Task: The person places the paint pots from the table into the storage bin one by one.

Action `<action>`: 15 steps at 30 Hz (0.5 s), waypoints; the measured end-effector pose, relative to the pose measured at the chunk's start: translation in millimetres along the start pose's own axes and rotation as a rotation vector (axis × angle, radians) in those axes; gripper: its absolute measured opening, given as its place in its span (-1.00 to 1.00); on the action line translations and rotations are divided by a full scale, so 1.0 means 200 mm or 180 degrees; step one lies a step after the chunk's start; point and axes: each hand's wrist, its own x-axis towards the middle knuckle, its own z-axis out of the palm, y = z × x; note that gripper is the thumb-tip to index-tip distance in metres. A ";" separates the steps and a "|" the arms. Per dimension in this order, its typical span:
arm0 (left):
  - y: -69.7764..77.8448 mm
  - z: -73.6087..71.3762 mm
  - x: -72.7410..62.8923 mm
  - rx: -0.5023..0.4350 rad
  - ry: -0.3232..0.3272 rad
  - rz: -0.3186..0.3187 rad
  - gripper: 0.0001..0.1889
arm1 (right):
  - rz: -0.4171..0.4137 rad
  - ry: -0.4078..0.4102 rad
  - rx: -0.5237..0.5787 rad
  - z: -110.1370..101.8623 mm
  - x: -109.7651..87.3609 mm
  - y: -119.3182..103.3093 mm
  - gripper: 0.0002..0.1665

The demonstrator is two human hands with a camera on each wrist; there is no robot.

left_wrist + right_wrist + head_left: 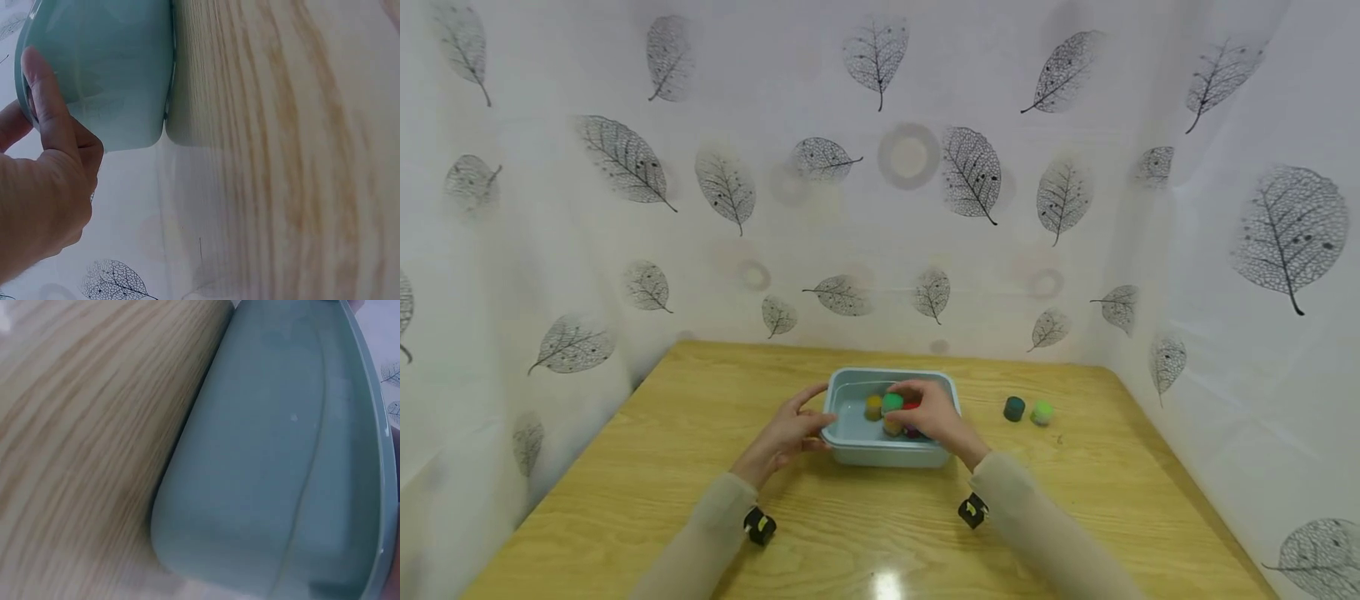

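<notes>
A pale blue-green plastic tub (880, 456) stands on the table, its side filling much of both wrist views. My left hand (788, 432) grips its left rim, thumb over the edge and fingers outside; the left wrist view shows this hand (53, 144) close up. Inside the tub, my right hand (934, 414) pinches a small round pot with a green top (892, 402) between thumb and fingers. Around it lie a yellow-topped pot (873, 407), an orange-brown one (892, 427) and a red one (912, 406), partly covered by the right hand.
Right of the tub, a dark teal pot (1014, 408) and a light green-topped pot (1042, 412) stand on the wooden table (865, 517). A white curtain (850, 242) with leaf prints hangs behind and at both sides. Black wrist cameras sit below each forearm.
</notes>
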 end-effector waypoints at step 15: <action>0.01 0.01 0.01 0.0013 0.0017 -0.0036 -0.26 | -0.0056 -0.0275 -0.0155 0.05 0.04 -0.02 -0.51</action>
